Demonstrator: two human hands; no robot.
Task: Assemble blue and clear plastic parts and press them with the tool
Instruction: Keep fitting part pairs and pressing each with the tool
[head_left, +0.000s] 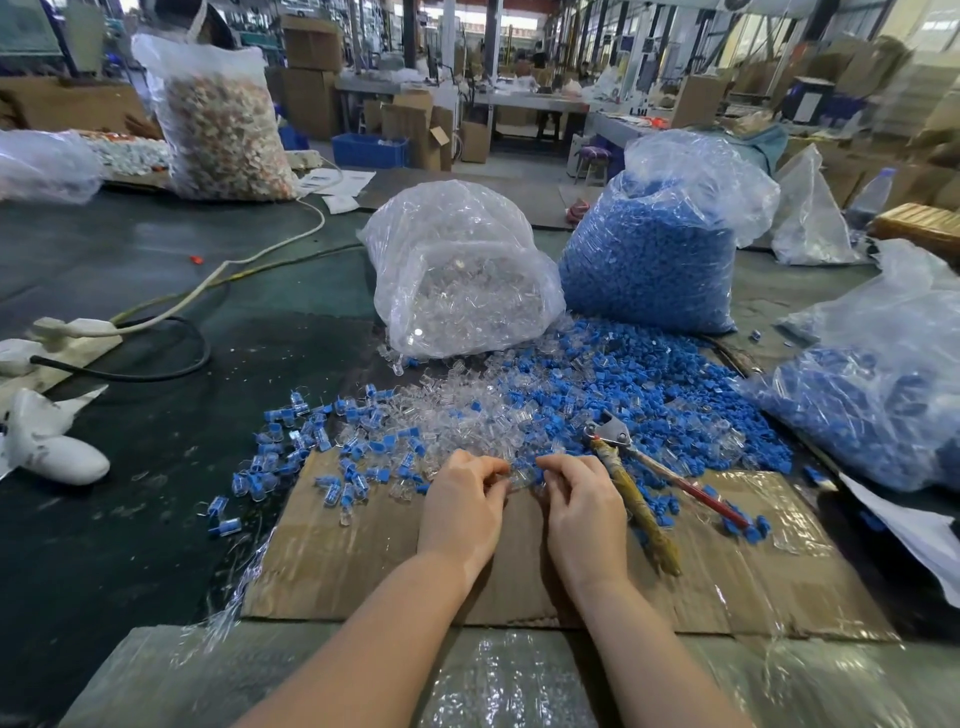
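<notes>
Low in the middle of the frame, the left hand (464, 501) and right hand (584, 501) meet fingertip to fingertip, both curled and pinching a small clear part (522, 475) between them above the cardboard (363, 561) on the counter (130, 291). The part looks light, stiff and slick, likely easy to flick away, so it is best held by its flat sides. Loose blue parts (649, 384) lie just beyond. The pliers (631, 480) rest untouched right of the hands, heavier, best taken by the handles.
</notes>
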